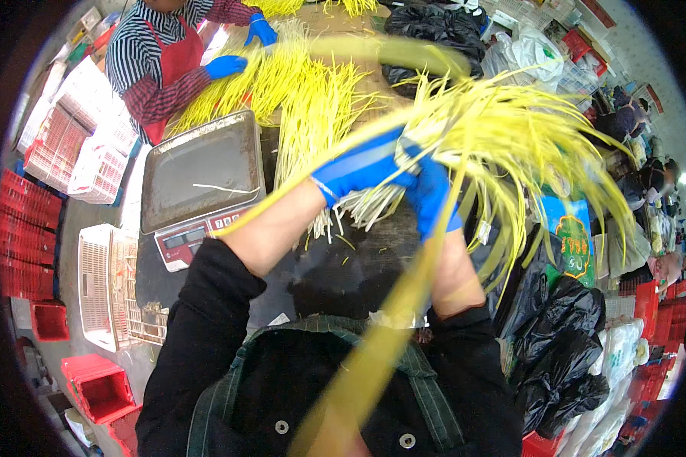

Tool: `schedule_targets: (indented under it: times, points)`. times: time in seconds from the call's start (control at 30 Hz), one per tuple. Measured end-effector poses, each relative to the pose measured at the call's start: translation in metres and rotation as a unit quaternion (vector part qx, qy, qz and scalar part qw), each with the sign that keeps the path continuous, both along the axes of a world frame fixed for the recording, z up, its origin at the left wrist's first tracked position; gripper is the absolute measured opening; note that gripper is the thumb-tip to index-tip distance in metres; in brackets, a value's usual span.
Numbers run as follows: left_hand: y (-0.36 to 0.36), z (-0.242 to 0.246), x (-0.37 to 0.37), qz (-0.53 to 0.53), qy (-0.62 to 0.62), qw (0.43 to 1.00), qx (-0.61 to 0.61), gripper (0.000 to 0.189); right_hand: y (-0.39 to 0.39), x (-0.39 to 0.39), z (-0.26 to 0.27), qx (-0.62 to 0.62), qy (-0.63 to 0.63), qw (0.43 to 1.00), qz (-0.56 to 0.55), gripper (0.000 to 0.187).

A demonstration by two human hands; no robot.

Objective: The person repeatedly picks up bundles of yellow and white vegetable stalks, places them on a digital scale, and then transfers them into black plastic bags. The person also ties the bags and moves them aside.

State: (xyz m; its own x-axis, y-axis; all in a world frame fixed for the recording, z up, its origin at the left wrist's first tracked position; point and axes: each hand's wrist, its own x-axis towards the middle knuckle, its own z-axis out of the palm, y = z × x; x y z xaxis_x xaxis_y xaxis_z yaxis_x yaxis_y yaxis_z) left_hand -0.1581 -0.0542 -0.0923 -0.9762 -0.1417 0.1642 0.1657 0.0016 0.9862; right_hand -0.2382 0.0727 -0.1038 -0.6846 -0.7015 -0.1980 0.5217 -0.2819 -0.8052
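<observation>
My blue-gloved left hand (366,163) and blue-gloved right hand (431,191) meet around the pale stem end of a large bunch of yellow garlic chives (509,120). The leaves fan out to the right and are blurred by motion. A few long yellow leaves cross my left forearm, and a blurred one hangs down in front of my apron. Below my hands, white stem ends (371,205) lie over the dark table. More yellow chives (320,97) are spread beyond my left hand. A digital scale (206,171) stands at the left, with one pale stalk on its metal pan.
Across the table, a co-worker's blue-gloved hands (226,67) are at the chive pile. Black plastic bags (566,337) lie at the right, others at the far edge (429,28). A white plastic crate (97,285) and red crates (100,388) stand on the floor at the left.
</observation>
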Motion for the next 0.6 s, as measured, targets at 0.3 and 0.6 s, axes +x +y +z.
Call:
schedule_targets:
  times: [0.3,0.6]
  points:
    - [0.031,-0.071,0.064,-0.024,-0.355,0.911,0.206,0.045,0.03,0.047,-0.085,0.007,-0.359,0.927,0.104,0.043]
    - [0.018,-0.079,0.102,-0.008,-0.356,0.802,0.479,0.038,0.062,0.044,-0.113,0.031,-0.316,0.935,0.158,0.039]
